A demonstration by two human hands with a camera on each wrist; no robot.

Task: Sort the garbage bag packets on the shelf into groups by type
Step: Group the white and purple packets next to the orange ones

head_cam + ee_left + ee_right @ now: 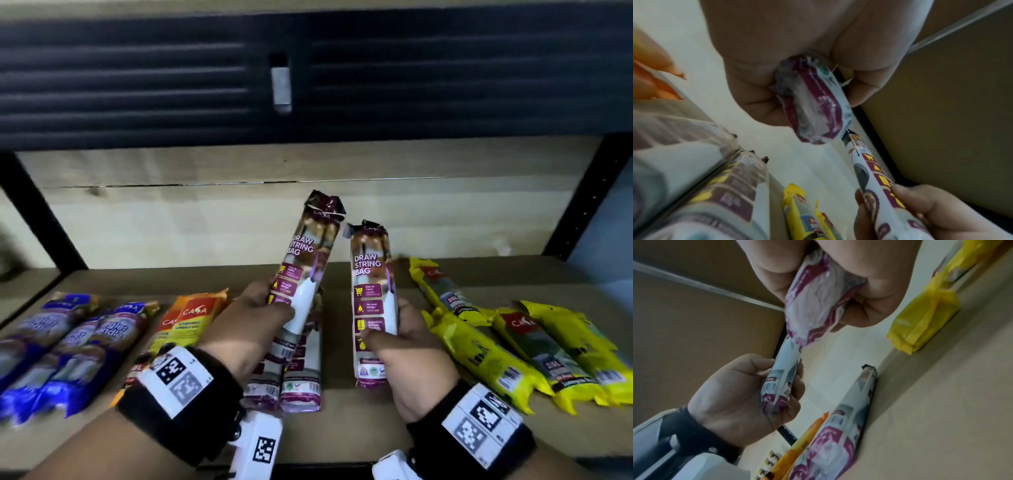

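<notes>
Above the wooden shelf (359, 431), each hand grips one maroon drawstring packet, long axes upright: left hand (246, 329), right hand (411, 353).

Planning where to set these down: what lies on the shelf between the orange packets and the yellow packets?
In the head view, maroon drawstring packets lie flat between orange packets and yellow packets.

dim, soft light; edges smeared, wrist views murky.

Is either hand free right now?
No: the left hand and the right hand each grip a maroon draw string bag packet above the shelf.
</notes>
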